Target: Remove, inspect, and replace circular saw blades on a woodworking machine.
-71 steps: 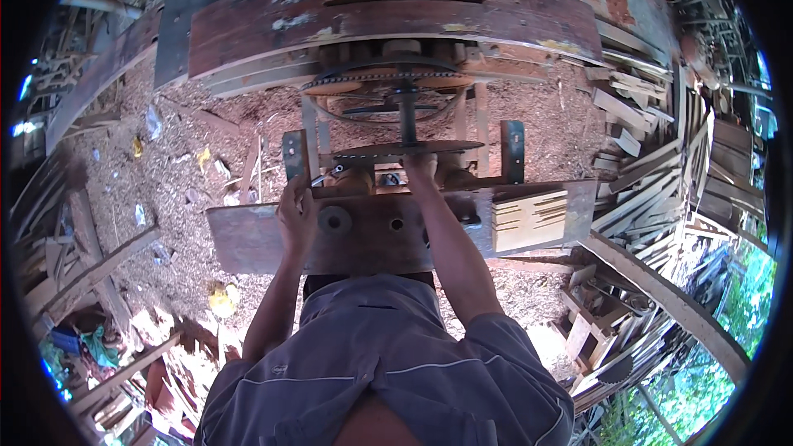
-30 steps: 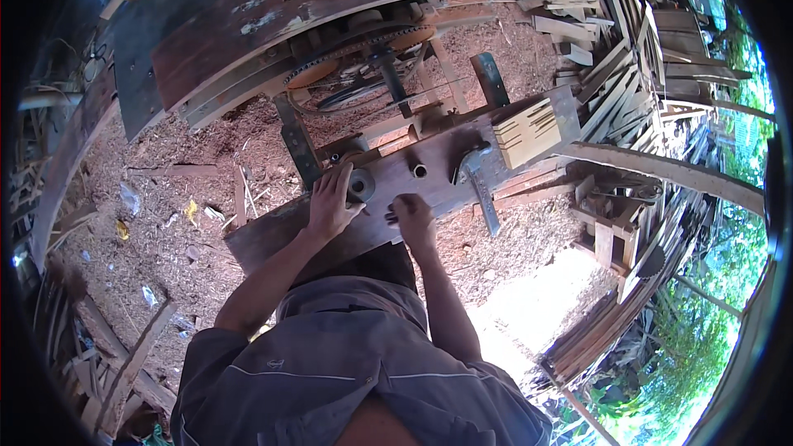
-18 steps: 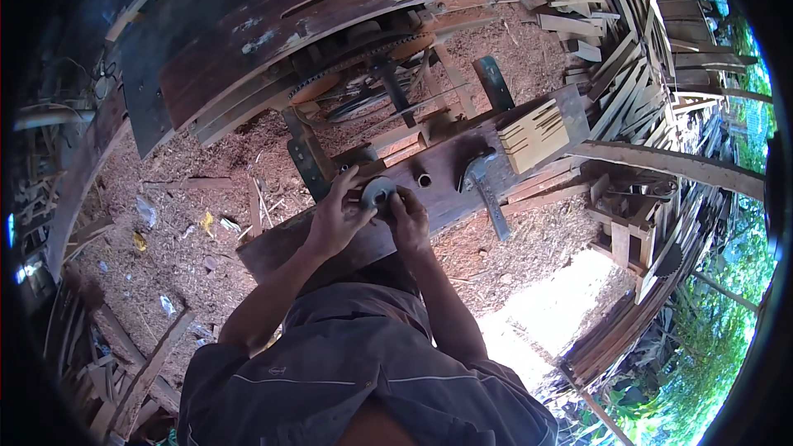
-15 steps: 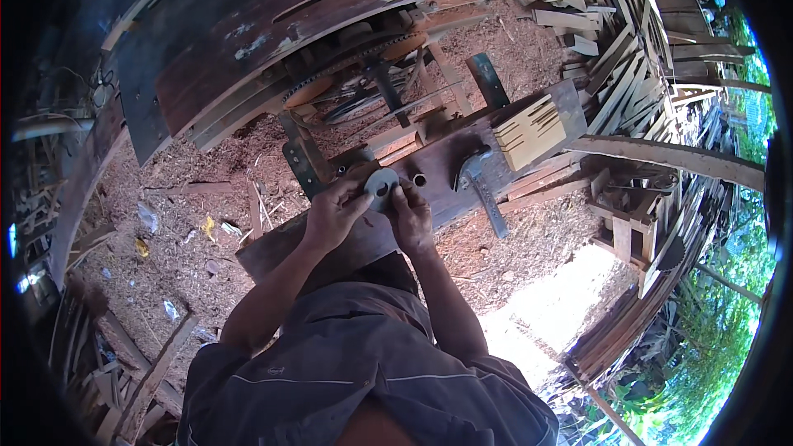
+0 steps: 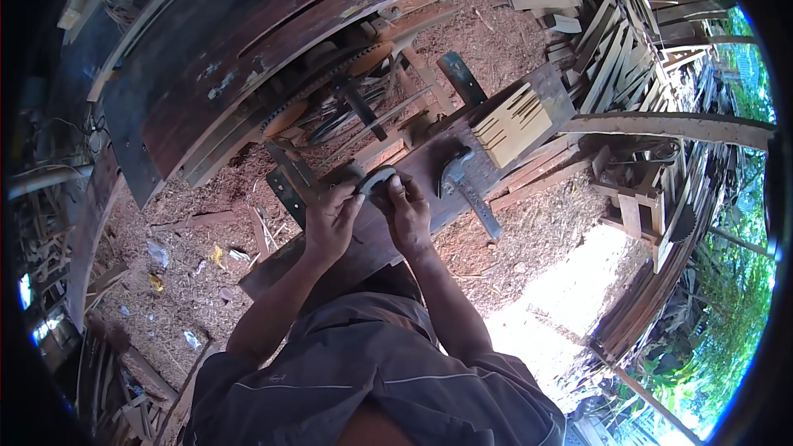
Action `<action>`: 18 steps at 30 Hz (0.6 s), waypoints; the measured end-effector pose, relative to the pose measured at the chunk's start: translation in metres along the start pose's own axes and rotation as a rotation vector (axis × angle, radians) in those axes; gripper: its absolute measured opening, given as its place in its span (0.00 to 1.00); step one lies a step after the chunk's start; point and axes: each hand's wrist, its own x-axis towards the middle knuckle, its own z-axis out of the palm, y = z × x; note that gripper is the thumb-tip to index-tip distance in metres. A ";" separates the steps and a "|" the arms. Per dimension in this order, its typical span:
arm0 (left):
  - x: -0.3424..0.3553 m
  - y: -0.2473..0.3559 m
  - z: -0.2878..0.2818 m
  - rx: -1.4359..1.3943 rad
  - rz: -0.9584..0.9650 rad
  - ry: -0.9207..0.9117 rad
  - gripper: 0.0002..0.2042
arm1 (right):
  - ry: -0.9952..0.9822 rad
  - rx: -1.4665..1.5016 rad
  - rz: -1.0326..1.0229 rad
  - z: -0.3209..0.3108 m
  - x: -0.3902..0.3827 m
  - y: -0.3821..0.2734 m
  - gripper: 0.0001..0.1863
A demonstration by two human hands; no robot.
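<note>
Between my two hands is a grey round metal disc [image 5: 377, 180], tilted so that its rim shows. My left hand [image 5: 332, 216] pinches its left edge. My right hand [image 5: 408, 211] closes on the other side, its fingers covering part of the disc. Both hands are over a dark wooden plank [image 5: 423, 167]. On the plank, right of my hands, lies a metal tool with a curved head and a straight handle [image 5: 472, 190]. A pale wooden block with several slots [image 5: 514, 125] rests near the plank's far right end.
Ahead stands a heavy wooden bench [image 5: 273, 41] with a toothed round blade or wheel [image 5: 285, 116] beneath it. Dark metal brackets [image 5: 461, 78] stick out beside the plank. Wood offcuts [image 5: 615, 58] are piled at the right. Sawdust covers the ground [image 5: 194, 256].
The disc has turned from facing up, its holes showing, to a tilted position. My right hand has shifted over it, and the small ring seen beside it earlier is now hidden. The view has shifted slightly.
</note>
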 end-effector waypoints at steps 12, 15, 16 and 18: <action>-0.006 0.015 0.009 0.447 0.767 0.035 0.10 | -0.384 0.660 0.138 0.014 -0.003 -0.004 0.39; -0.012 0.004 -0.002 0.406 0.598 0.180 0.08 | -0.081 0.509 0.168 0.029 0.002 -0.010 0.36; -0.014 -0.004 -0.005 0.417 0.529 0.220 0.07 | -0.080 0.510 0.162 0.026 0.008 -0.007 0.36; -0.015 -0.028 -0.012 0.420 0.402 0.265 0.07 | -0.007 0.373 0.131 0.018 0.028 0.013 0.27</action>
